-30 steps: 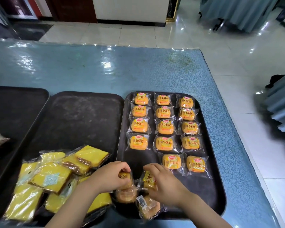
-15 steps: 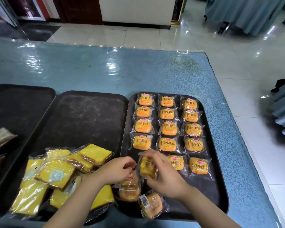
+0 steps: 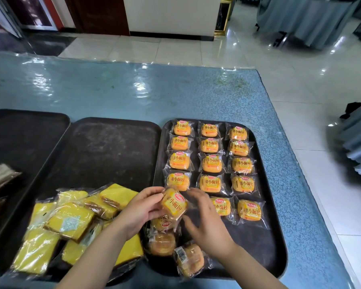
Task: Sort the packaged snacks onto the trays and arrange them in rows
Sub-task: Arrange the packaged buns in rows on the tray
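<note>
At the left edge of the bench (image 3: 113,90) lies a dark tray (image 3: 25,132) with only a brownish packet (image 3: 0,178) at its left rim. The middle tray (image 3: 113,142) is bare in its far half; a loose heap of yellow cake packets (image 3: 71,222) fills its near-left corner, not in rows yet.

The left hand (image 3: 140,209) and the right hand (image 3: 204,224) meet over the near-left part of the right tray (image 3: 267,226). The left fingers pinch one small bread packet (image 3: 174,204), tilted and lifted above the tray. The right fingers are spread and relaxed beside it; I cannot tell if they touch it.

I judge that the step is filling the fifth row of bread packets (image 3: 211,159): four rows of three are complete, and the fifth row has two packets, at middle and right. Its left place, just beyond the held packet, is free. The next move calls for laying the packet flat there, label up, in line with the left column.

Three unsorted packets (image 3: 165,240) wait near the near rim. The near-right corner of this tray has open room for one more row.
</note>
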The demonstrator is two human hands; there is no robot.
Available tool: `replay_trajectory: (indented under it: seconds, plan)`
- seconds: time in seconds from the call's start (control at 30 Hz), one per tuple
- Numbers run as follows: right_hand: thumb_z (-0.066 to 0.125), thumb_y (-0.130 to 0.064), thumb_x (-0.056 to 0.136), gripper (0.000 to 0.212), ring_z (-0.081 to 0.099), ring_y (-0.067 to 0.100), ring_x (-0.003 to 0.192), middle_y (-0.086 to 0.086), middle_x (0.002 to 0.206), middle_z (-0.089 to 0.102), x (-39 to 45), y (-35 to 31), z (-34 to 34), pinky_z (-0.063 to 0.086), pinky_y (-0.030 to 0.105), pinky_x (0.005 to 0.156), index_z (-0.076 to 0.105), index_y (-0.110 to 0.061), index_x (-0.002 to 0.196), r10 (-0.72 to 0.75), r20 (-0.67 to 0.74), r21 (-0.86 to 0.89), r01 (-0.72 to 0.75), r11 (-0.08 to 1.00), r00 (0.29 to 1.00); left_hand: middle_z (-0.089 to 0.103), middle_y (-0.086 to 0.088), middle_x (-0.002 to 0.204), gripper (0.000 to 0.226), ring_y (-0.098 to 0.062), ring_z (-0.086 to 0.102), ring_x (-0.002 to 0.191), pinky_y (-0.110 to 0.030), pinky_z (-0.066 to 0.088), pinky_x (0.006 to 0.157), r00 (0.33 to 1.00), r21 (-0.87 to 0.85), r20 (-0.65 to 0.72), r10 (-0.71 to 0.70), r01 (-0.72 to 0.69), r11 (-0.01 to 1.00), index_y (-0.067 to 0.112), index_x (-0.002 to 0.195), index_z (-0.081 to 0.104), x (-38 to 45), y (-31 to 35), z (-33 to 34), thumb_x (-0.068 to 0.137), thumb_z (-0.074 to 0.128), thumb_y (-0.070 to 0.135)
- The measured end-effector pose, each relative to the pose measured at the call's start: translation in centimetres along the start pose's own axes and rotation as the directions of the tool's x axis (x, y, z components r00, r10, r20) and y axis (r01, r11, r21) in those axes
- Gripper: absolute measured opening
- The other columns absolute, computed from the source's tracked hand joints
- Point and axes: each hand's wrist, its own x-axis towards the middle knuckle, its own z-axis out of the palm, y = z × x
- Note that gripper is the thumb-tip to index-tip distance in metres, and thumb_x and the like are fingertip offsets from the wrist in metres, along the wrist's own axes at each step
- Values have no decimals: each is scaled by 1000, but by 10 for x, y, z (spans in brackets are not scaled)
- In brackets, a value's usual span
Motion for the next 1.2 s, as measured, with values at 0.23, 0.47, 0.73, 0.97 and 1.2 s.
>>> replay_trajectory:
  seconds: [0.23,0.47,0.73,0.97,1.2]
  plan:
    - [75,-35,82,60,53,-2,116,-10,129,48,-2,9,9,46,12,92,39,-31,131,293,-16,259,-279,925,956,58,-15,119,39,-25,68,103,-38,58,85,998,-65,-58,20,-24,998,18,130,47,-2,-18,17,96,54,1]
    - [67,-24,88,52,44,3,120,-10,144,33,18,21,19,36,5,94,43,-22,133,236,3,-131,-234,963,972,55,12,101,46,-5,57,88,-14,42,66,936,796,-22,352,-196,573,25,134,38,13,-29,24,93,61,27]
    - [56,-32,94,45,59,18,110,-4,139,44,32,22,27,52,28,86,44,-21,136,290,97,-363,-237,901,952,64,9,99,63,-12,66,82,-31,56,66,936,969,-36,351,-53,240,22,141,27,17,-31,14,92,58,46]
    - [53,-25,95,33,54,27,114,4,138,38,43,18,39,52,34,90,48,-14,126,255,115,-421,-185,888,960,44,2,130,50,-15,60,107,-25,51,81,838,985,137,528,-174,19,22,128,45,11,-43,2,85,68,30]
    - [45,-23,99,38,49,26,124,2,150,33,34,29,38,48,34,99,48,-20,137,113,251,-381,-10,925,961,58,9,133,43,-15,60,115,-36,50,95,809,919,391,439,-366,-143,28,126,61,14,-46,-6,84,64,16]
